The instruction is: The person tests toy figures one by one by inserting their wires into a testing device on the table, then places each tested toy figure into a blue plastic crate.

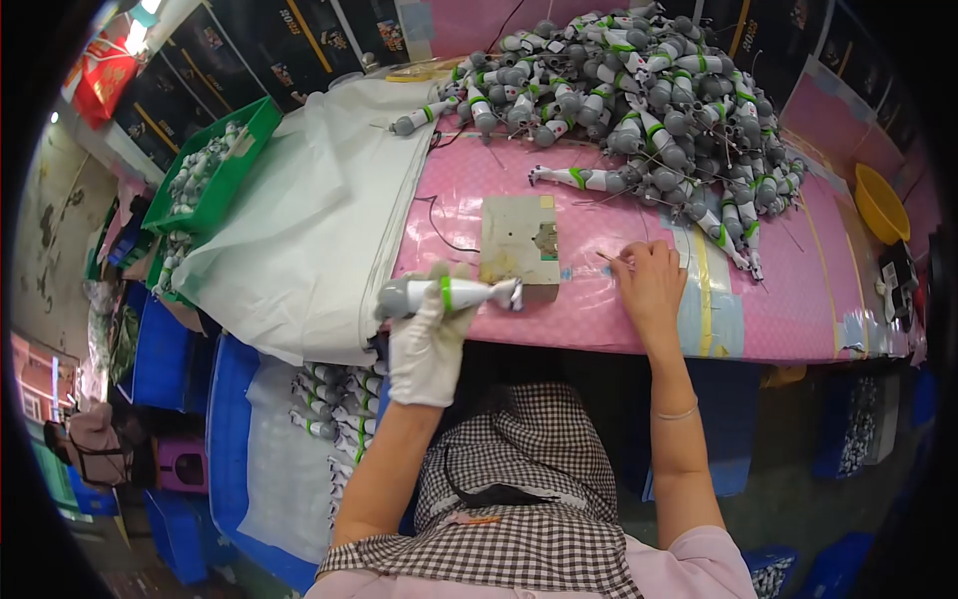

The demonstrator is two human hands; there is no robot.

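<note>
My left hand (427, 349), in a white glove, is closed around a toy figure's leg (469, 294). The leg is white and grey with a green band; it lies sideways, its grey rounded end to the left. Bare, my right hand (654, 292) rests over the table's near edge, thumb and fingers pinched on a thin stick-like tool (605, 257) whose tip points left. Between the hands sits a grey-beige metal box (507, 235) with a small opening at its right side. What the far end of the tool looks like is hidden by my fingers.
A big heap of similar toy legs (639, 110), with thin wires sticking out, covers the back right of the pink table (599, 324). White sheeting (319, 200) lies at left, beside a green crate (254, 140). A blue bin (228, 439) with more legs stands below; a yellow basin (880, 207) is far right.
</note>
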